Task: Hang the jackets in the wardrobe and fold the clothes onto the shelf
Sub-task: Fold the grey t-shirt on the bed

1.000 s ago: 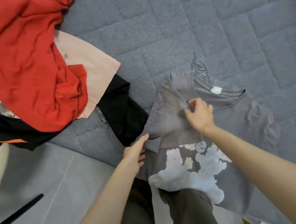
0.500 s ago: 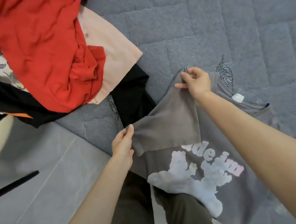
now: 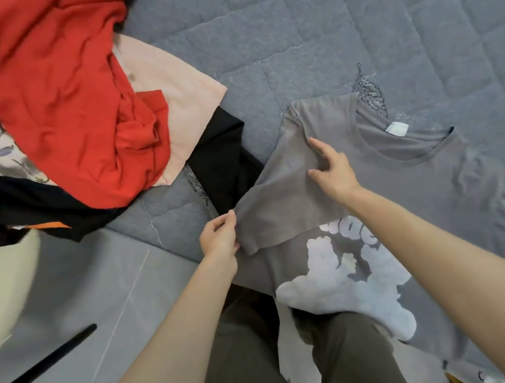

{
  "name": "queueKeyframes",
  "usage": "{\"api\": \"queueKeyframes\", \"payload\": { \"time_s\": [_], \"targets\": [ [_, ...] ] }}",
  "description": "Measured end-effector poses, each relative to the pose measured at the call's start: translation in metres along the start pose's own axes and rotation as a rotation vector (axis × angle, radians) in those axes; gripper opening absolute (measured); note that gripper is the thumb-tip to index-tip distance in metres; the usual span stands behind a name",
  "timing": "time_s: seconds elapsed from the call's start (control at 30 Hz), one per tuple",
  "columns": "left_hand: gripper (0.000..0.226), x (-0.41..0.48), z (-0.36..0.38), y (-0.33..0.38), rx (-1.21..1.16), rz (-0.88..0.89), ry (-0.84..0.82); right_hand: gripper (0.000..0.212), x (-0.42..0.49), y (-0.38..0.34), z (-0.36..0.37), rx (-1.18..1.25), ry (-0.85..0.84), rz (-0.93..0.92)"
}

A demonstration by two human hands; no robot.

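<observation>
Sleeve [image 3: 284,196] is the part in play. It lies folded in over the chest of the grey shirt [image 3: 424,185], slanting from the far shoulder down to its cuff edge near the person. Left hand [image 3: 219,240] pinches the cuff's outer corner between thumb and fingers. Right hand [image 3: 335,175] rests higher on the sleeve, index and thumb spread and pressing the cloth, gripping nothing as far as shows.

The shirt lies print up on the quilt [image 3: 349,13], collar away from the person and hem hanging over the edge against the legs, so its long axis runs straight out from the body. The other sleeve sits rumpled on the right, past the right forearm, so the right hand is likely the nearer one for that fold. Only this first side looks folded in.

The quilt is soft and flat enough to press on. A pile, red top [image 3: 59,89] over black cloth [image 3: 224,162], lies just beside the sleeve on the left. Grey floor [image 3: 94,280] runs below the edge.
</observation>
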State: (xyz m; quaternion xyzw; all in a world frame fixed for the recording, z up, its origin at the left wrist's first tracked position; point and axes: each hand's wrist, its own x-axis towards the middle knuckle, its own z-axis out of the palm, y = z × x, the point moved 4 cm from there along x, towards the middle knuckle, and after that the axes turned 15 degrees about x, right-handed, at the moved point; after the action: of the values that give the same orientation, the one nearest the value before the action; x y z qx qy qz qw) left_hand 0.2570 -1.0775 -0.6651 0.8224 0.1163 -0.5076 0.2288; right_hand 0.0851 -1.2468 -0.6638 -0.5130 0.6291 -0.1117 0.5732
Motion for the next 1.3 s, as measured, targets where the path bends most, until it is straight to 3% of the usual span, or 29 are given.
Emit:
{"api": "queueKeyframes", "payload": {
  "time_s": [0.1, 0.23, 0.33, 0.47, 0.7, 0.8, 0.97, 1.17, 1.3],
  "targets": [
    [0.016, -0.005, -0.002, 0.004, 0.100, 0.071, 0.073, 0.060, -0.013, 0.002, -0.007, 0.081, 0.040, -0.048],
    [0.032, -0.033, 0.001, 0.020, 0.494, 0.371, 0.292, 0.049, -0.036, 0.014, -0.029, 0.183, 0.185, -0.019],
    [0.048, -0.063, 0.022, 0.028, 0.662, 0.581, 0.317, 0.048, -0.054, 0.031, -0.056, 0.254, 0.260, 0.017],
    [0.052, -0.102, 0.073, 0.029, 0.804, 0.790, 0.220, 0.044, -0.084, 0.068, -0.104, 0.302, 0.380, 0.064],
    [0.045, -0.164, 0.202, -0.011, 0.940, 0.947, -0.087, 0.037, -0.143, 0.150, -0.220, 0.312, 0.658, 0.109],
    [0.043, -0.189, 0.266, -0.042, 1.038, 1.015, -0.181, 0.034, -0.165, 0.203, -0.265, 0.286, 0.613, 0.230],
    [0.039, -0.219, 0.351, -0.076, 1.118, 1.101, -0.290, 0.037, -0.190, 0.279, -0.291, 0.377, 0.277, 0.429],
    [0.046, -0.206, 0.386, -0.089, 1.145, 1.154, -0.284, 0.023, -0.167, 0.291, -0.283, 0.479, 0.239, 0.360],
    [0.055, -0.199, 0.383, -0.089, 1.185, 1.181, -0.219, 0.020, -0.154, 0.285, -0.278, 0.194, 0.229, 0.305]
  ]
}}
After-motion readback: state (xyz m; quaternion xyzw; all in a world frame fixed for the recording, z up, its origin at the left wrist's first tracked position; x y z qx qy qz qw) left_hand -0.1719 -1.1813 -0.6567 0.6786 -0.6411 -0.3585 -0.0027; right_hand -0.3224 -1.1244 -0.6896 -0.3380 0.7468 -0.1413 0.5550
